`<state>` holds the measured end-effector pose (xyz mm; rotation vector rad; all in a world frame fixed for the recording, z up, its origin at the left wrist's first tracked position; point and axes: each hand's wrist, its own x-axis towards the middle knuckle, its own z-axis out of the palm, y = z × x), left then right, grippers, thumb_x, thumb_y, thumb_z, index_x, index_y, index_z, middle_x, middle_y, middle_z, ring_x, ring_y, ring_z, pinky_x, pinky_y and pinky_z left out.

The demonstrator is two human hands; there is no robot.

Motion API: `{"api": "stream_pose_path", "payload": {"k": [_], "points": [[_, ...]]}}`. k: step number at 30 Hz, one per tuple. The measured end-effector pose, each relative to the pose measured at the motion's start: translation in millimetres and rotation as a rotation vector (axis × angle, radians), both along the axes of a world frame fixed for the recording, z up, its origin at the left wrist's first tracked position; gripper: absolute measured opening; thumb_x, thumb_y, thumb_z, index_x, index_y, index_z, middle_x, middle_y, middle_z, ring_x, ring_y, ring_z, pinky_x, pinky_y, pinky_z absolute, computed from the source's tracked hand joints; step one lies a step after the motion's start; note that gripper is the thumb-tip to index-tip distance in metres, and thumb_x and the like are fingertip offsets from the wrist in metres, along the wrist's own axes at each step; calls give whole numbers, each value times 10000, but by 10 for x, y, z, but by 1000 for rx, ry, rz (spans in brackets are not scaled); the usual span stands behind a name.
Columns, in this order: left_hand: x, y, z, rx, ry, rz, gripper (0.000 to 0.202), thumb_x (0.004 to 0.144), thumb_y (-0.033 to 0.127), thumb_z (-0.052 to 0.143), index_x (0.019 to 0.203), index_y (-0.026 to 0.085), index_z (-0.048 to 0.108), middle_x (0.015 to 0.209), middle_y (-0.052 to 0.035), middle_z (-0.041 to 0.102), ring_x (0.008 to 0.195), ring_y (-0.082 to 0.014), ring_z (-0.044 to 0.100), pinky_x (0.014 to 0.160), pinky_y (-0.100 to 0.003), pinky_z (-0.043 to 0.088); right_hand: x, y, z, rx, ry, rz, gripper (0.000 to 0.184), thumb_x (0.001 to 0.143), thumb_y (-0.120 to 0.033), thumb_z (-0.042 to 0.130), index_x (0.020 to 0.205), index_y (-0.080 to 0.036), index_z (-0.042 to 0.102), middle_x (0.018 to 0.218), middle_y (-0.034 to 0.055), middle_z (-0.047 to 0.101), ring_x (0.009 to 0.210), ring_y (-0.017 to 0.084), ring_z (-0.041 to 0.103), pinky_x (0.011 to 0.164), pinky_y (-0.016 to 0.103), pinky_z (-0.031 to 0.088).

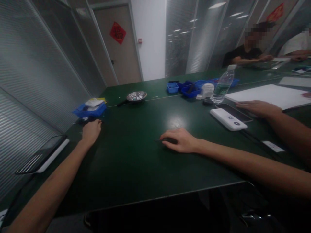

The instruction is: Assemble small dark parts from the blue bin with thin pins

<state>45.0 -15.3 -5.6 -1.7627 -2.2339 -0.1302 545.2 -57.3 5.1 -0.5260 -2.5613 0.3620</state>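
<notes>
My right hand (181,141) lies on the green table (136,168) near its middle, fingers closed over a small dark-handled tool (167,140). The tool's thin metal tip pokes out to the left. My left hand (91,131) reaches to the table's left edge, its fingers curled down just in front of a blue tray (90,111). What the left fingers hold is hidden. Some small dark bits lie between that hand and the tray.
A metal bowl (136,96) sits at the back, with blue bins (190,91), a white jar (207,90) and a water bottle (223,84) to its right. A co-worker's hand (257,107) rests by a phone (233,112) and white power bank (227,119). A tablet (42,155) lies far left.
</notes>
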Motion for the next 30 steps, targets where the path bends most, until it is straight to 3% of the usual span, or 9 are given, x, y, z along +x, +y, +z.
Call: {"api": "stream_pose_path", "payload": {"k": [8,14,19,22,26,28,30], "points": [[89,-12,31,-71,117,13,439,1049,307,322,1247,56,624,983,-240,730,904,-386,713,778,-437,530,-1,-6,25,-13,-10,0,298,1049,-380,535,1189,-164,686,988,47,719,727,117,626,656,250,458],[9,10,-18,52,73,-60,420,1038,291,365,1181,89,704,1218,-225,704,1066,-358,687,873,-421,539,5,-1,25,-19,-11,6,297,1048,-377,540,1201,-167,683,997,48,725,731,116,632,664,248,462],[28,85,-25,49,-41,-211,371,1014,260,456,1190,127,755,1221,-175,740,1094,-344,703,979,-442,527,-1,7,12,7,-31,-8,301,1046,-392,540,1195,-175,687,1001,52,730,700,116,624,629,249,437],[454,24,20,64,-216,-538,312,1013,281,527,1191,167,757,1213,-131,749,1104,-296,706,998,-428,536,-6,14,6,14,-45,-20,302,1051,-394,533,1209,-181,679,1007,53,727,706,120,623,629,249,434],[1390,-257,72,-74,-504,-1062,239,1026,274,575,1180,195,739,1198,-84,732,1106,-212,691,1005,-384,544,-11,30,-13,25,-46,-44,317,1057,-414,530,1226,-185,669,1029,61,719,724,129,629,634,254,441],[1766,-411,80,-146,-621,-1201,193,1021,259,597,1129,189,740,1174,-78,725,1083,-191,689,984,-359,551,-14,36,-26,23,-49,-54,325,1055,-427,538,1236,-189,664,1050,65,719,754,139,643,657,262,457],[1977,-522,81,-163,-702,-1242,153,1011,240,617,1082,176,736,1152,-77,719,1051,-183,689,959,-346,556,-18,40,-37,20,-55,-57,321,1055,-424,543,1245,-194,662,1066,67,725,782,148,659,689,270,473]]}}
